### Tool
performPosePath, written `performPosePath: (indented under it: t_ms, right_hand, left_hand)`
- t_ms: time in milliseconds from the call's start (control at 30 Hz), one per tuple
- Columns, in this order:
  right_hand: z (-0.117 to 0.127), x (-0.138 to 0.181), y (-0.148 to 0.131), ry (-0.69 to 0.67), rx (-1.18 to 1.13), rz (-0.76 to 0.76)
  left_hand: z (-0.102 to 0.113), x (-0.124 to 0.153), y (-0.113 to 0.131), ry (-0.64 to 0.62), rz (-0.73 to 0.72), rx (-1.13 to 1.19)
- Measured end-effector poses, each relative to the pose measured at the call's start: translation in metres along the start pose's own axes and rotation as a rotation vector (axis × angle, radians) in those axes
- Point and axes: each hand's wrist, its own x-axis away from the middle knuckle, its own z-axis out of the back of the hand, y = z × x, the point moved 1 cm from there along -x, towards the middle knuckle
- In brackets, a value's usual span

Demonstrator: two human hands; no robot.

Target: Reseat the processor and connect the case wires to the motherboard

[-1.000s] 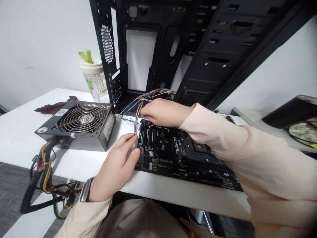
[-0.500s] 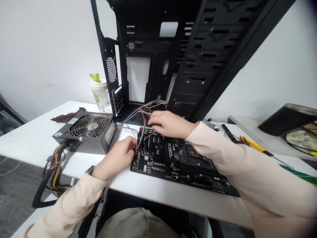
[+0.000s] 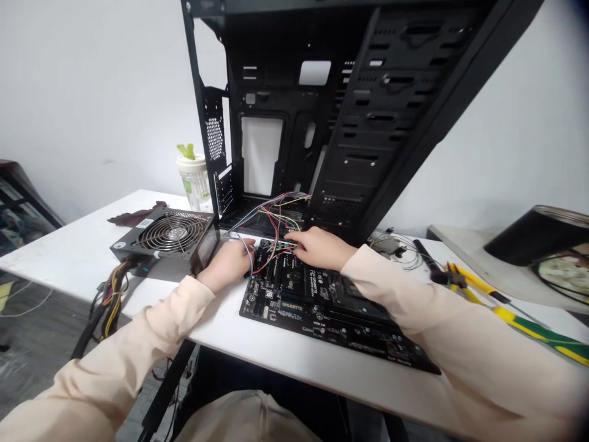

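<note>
A black motherboard [image 3: 331, 307] lies flat on the white table [image 3: 69, 252]. Thin coloured wires [image 3: 271, 215] run from the open black computer case [image 3: 331, 123] down to the board's far left corner. My left hand [image 3: 227, 265] rests at that corner, fingers curled around the wires where they meet the board. My right hand [image 3: 317, 247] lies on the board's far edge, fingers bent and pinching at the wire ends; what it grips is too small to make out.
A power supply [image 3: 168, 236] with a fan grille sits left of the board, its cable bundle [image 3: 103, 301] hanging off the table edge. A lidded cup [image 3: 193, 178] stands behind it. Yellow-handled tools [image 3: 488, 294] and a dark pan [image 3: 534, 236] lie at the right.
The view has pulled back and up. My left hand moved from the board's near left edge to its far corner, and my right hand slid down onto the board's far edge.
</note>
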Motion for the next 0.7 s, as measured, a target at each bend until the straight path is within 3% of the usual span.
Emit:
performPosePath:
  t_ms: [700]
  right_hand:
    - [-0.022, -0.003, -0.015, -0.015, -0.080, -0.154]
  left_hand:
    - [-0.017, -0.005, -0.003, 0.000, 0.000, -0.282]
